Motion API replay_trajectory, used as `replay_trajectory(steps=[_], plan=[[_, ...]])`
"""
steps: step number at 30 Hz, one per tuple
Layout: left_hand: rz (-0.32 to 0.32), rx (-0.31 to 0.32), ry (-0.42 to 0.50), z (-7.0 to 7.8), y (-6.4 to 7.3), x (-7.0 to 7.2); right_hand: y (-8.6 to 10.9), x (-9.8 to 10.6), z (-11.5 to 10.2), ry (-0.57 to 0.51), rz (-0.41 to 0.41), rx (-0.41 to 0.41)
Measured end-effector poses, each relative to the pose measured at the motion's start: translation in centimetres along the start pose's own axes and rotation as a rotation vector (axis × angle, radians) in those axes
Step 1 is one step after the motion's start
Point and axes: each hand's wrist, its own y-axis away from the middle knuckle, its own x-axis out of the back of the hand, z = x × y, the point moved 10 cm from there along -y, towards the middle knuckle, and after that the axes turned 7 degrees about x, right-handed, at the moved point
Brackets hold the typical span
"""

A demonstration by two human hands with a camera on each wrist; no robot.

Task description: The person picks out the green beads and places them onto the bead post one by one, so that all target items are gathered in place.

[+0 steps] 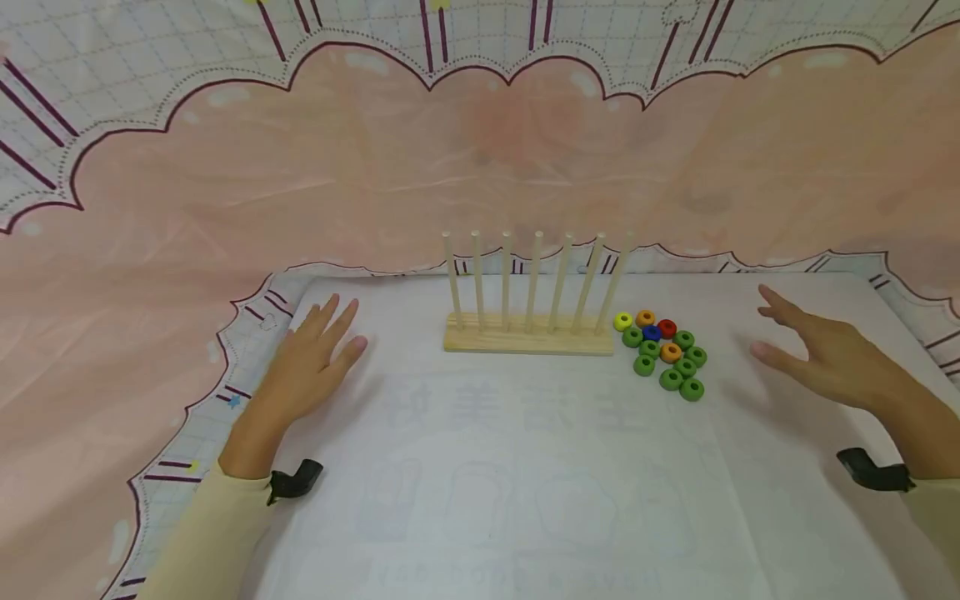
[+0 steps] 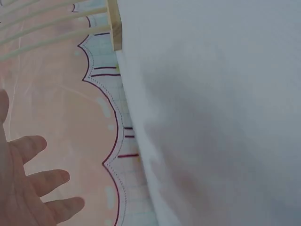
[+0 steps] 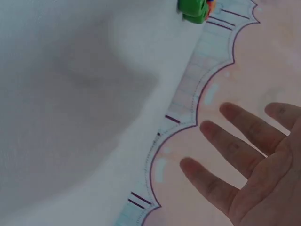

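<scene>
A wooden stand (image 1: 528, 340) with a row of several upright bare pegs stands at the back middle of the white table. Right beside it lies a loose group of small rings: several green rings (image 1: 692, 389), two orange, one yellow ring (image 1: 622, 321), one red ring (image 1: 667, 328) and one blue ring (image 1: 652, 333). My left hand (image 1: 309, 367) hovers left of the stand, fingers spread and holding nothing. To the right of the rings, my right hand (image 1: 832, 354) is held above the table, fingers extended, also holding nothing. Both wrist views show spread fingers, apart from any object.
The white table (image 1: 480, 483) spreads in front of the stand, with faint lettering showing through its cover. A pink patterned cloth (image 1: 375, 167) hangs behind and surrounds the table's left and right edges. Dark straps (image 1: 296, 481) sit at both wrists.
</scene>
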Motion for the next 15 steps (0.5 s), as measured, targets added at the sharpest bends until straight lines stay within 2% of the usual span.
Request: replay_trajectory(steps=[6, 9, 15], plan=[[-0.013, -0.021, 0.285, 0.9, -2.3, -1.6, -1.2, -1.3, -0.2, -0.130, -0.012, 0.047], [-0.032, -0.001, 0.361, 1.6, -3.3, -2.8, -1.8, -1.9, -0.3, -0.156, -0.025, 0.050], [-0.138, 0.069, 0.515, 2.8, -4.9, -5.9, -3.1, -3.0, -0.7, -0.190, -0.065, 0.032]])
